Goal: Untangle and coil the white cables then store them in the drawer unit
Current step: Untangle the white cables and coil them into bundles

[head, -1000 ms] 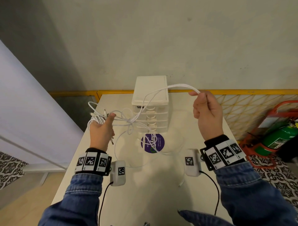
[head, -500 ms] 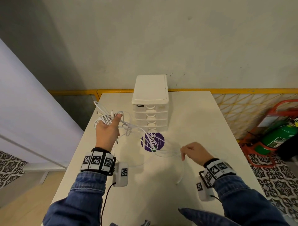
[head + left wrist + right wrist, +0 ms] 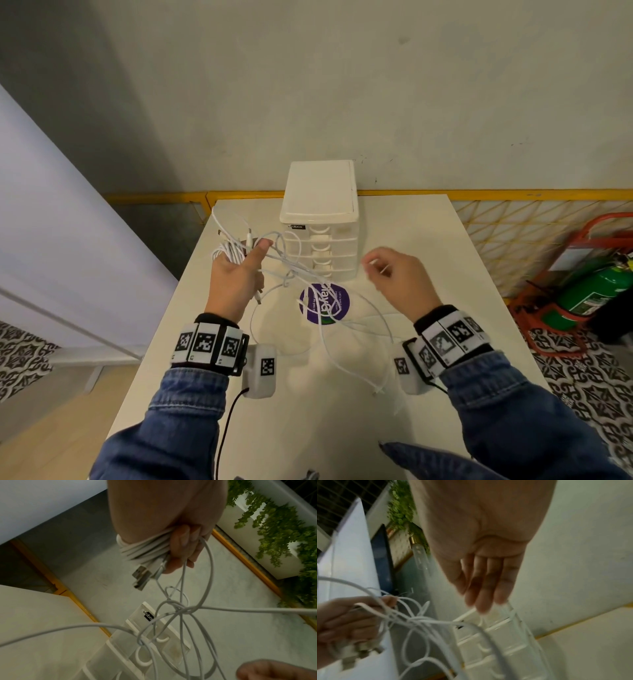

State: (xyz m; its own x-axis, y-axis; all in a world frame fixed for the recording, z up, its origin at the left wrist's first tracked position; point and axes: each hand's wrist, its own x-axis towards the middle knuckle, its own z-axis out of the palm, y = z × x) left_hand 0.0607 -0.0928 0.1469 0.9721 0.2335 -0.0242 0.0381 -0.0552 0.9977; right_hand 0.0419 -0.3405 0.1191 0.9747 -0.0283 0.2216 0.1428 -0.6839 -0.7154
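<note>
My left hand (image 3: pixel 236 274) is raised left of the white drawer unit (image 3: pixel 320 219) and grips a coiled bundle of white cables (image 3: pixel 145 547) with USB plugs (image 3: pixel 142 577) sticking out. From it loose strands run into a knot (image 3: pixel 181 609) hanging before the closed drawers. My right hand (image 3: pixel 394 277) hovers right of the unit's front. Its fingertips (image 3: pixel 479 605) pinch a white cable strand (image 3: pixel 465 614) that leads back to the tangle. More cable slack (image 3: pixel 373 349) lies looped on the white table (image 3: pixel 428 240).
A round purple sticker (image 3: pixel 325 303) is on the table in front of the drawer unit. The wall stands close behind it. Beyond the table's right edge sit a yellow grid fence (image 3: pixel 513 233) and a green fire extinguisher (image 3: pixel 589 294) in a red stand.
My right hand dropped from high beside the unit to the table, then rose again to drawer height holding a strand. The left hand lifted slightly with its bundle.
</note>
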